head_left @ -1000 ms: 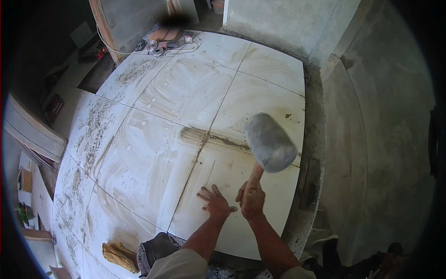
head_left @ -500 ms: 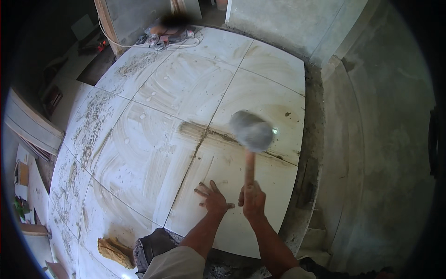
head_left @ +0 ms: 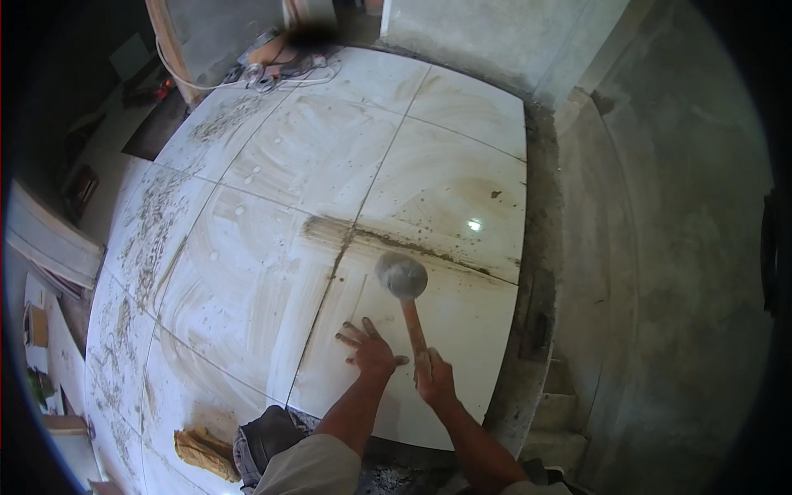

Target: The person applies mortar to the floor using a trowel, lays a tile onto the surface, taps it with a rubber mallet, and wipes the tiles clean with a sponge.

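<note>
My right hand (head_left: 435,378) is closed round the wooden handle of a mallet (head_left: 402,276) with a thick grey head. The mallet's head is over the upper left part of a large white floor tile (head_left: 462,346); whether it touches the tile I cannot tell. Left of the handle, my left hand (head_left: 370,351) lies on the same tile with its fingers spread, holding nothing. Dark, damp-looking mortar smears run along the joint at the tile's far edge. A narrow joint also marks its left edge.
More white tiles (head_left: 330,148), streaked with dried mortar, spread ahead and left. Cables and tools (head_left: 268,74) lie at the far edge. A crumpled yellowish-brown cloth or bag (head_left: 205,454) lies by my knee. A bare grey wall (head_left: 685,247) and steps (head_left: 554,417) stand at the right.
The mallet has come down and left, toward the tile, its head less blurred now. My left hand keeps its place on the tile. The view has shifted slightly.
</note>
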Demonstrator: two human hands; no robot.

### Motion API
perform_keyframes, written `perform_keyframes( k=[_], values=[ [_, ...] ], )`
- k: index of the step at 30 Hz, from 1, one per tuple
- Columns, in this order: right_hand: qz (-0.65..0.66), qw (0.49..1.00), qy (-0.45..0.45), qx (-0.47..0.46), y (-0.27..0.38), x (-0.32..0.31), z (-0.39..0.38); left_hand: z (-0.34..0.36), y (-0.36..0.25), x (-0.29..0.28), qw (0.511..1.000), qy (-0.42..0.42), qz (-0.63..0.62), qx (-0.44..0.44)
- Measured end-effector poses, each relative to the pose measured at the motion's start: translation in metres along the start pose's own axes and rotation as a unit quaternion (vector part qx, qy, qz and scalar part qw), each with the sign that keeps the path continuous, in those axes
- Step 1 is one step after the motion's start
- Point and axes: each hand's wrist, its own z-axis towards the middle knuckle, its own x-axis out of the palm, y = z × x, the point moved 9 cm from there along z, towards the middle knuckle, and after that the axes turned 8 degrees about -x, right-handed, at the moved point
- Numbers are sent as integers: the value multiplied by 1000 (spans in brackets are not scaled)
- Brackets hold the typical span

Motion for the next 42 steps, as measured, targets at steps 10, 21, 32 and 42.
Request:
perform_keyframes(
  k=[10,21,32,42],
  values=[
    [-58,985,9,163,-37,-15,-124,8,-1,11,1000,-21,19,-12],
    [-17,986,-31,164,-36,-41,-116,4,-6,10,999,-4,36,-10],
    [287,918,-273,-3,-20,-97,-76,1,-6,12,999,-4,34,1],
    [265,918,-218,200,-77,-59,-94,5,-10,7,999,-32,25,-1]
  ],
)
